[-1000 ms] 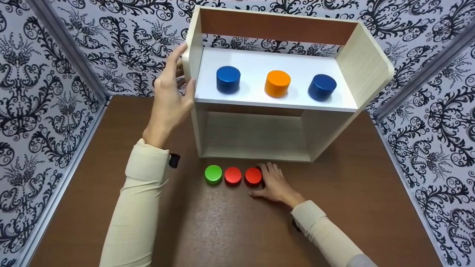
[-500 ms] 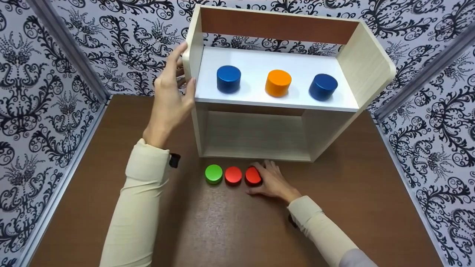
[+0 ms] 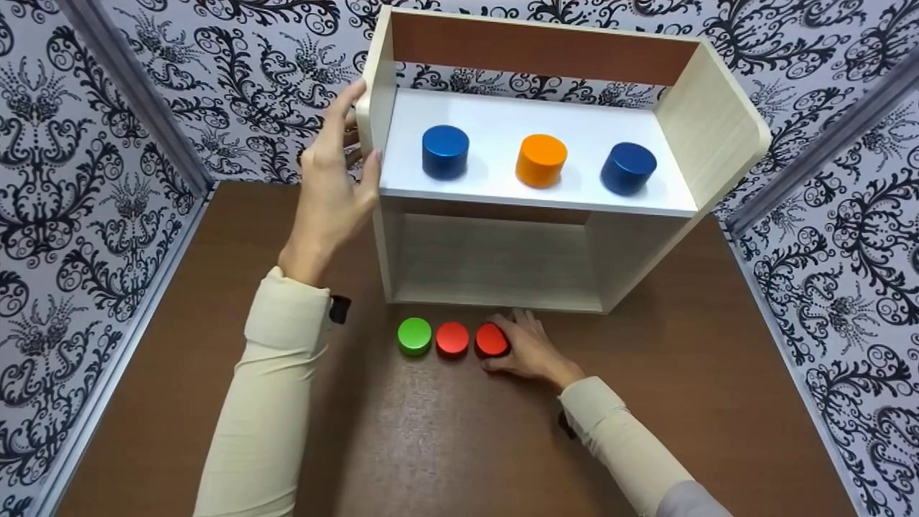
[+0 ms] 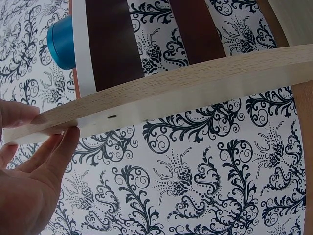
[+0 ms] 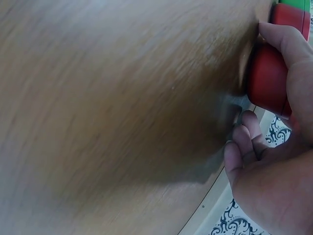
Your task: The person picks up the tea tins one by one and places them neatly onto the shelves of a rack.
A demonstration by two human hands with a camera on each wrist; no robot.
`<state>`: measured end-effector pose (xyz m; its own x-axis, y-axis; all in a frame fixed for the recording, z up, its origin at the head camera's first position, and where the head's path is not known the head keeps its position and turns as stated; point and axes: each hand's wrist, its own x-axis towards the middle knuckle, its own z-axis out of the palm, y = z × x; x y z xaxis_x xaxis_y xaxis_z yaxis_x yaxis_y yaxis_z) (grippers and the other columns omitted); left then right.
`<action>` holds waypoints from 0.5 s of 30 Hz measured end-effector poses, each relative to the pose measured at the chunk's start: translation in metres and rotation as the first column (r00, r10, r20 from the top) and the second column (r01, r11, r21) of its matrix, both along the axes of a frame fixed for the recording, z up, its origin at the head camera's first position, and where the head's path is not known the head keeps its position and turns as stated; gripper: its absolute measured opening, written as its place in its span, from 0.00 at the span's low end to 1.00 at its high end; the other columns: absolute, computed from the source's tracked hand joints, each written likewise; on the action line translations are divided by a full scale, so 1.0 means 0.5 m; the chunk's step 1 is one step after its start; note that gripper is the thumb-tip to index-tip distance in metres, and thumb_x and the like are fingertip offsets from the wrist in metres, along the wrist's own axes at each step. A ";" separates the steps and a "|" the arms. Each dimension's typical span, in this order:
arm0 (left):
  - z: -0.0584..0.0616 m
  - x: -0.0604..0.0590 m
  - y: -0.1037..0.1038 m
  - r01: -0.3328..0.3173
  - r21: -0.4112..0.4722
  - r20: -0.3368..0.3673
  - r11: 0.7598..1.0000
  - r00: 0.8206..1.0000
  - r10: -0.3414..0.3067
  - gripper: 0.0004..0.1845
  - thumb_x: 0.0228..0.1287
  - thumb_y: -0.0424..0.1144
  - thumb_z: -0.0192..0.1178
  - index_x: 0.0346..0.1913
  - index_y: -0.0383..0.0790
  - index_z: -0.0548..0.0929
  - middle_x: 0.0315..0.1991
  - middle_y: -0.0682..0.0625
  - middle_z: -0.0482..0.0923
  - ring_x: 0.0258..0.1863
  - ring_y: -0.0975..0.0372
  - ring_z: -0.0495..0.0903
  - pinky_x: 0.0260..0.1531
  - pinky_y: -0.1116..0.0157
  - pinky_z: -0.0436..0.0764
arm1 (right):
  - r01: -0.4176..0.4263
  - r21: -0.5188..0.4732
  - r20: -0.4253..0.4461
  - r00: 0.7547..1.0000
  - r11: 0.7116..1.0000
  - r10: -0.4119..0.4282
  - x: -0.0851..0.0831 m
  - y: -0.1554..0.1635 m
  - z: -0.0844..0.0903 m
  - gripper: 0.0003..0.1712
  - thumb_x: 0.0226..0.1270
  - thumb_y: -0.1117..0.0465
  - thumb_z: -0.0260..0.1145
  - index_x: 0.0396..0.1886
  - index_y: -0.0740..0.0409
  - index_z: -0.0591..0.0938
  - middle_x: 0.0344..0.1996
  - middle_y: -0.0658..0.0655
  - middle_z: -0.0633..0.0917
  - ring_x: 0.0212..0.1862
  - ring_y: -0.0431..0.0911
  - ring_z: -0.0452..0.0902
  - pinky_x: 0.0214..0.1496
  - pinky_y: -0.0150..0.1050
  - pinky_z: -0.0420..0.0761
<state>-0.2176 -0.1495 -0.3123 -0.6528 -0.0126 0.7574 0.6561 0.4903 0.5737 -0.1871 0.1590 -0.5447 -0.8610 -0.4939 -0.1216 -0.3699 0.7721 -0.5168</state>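
Note:
My left hand (image 3: 329, 190) grips the left side panel of a small pale wooden shelf unit (image 3: 718, 122). In the left wrist view the thumb lies on one face of that panel (image 4: 171, 93) and fingers on the other. My right hand (image 3: 533, 350) holds the rightmost red cylinder (image 3: 491, 339) between thumb and forefinger, down on the table. Its remaining fingers are curled beside the cylinder, seen in the right wrist view. A second red cylinder (image 3: 452, 339) and a green cylinder (image 3: 414, 336) stand in line to the left.
On the unit's white upper shelf stand a blue cylinder (image 3: 445, 152), an orange cylinder (image 3: 541, 160) and a dark blue cylinder (image 3: 628, 169). The lower compartment (image 3: 495, 258) faces me. Patterned walls (image 3: 93, 215) bound the brown table (image 3: 409, 438) on three sides.
My right hand has moved slightly left, and its thumb and forefinger have come round the rightmost red cylinder. The left hand keeps its hold on the shelf unit.

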 end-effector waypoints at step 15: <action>-0.002 -0.001 -0.001 0.015 0.010 0.007 1.000 1.000 -0.015 0.37 0.60 0.16 0.59 0.74 0.33 0.65 0.59 0.33 0.78 0.58 0.49 0.81 0.57 0.65 0.84 | -0.031 -0.021 -0.050 0.998 0.999 0.030 -0.018 -0.005 0.020 0.41 0.52 0.50 0.81 0.63 0.64 0.78 0.53 0.66 0.78 0.60 0.63 0.70 0.67 0.61 0.72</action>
<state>-0.2184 -0.1500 -0.3132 -0.6585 -0.0100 0.7525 0.6593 0.4745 0.5833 -0.1963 0.1564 -0.5345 -0.8501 -0.5222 -0.0680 -0.4187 0.7486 -0.5141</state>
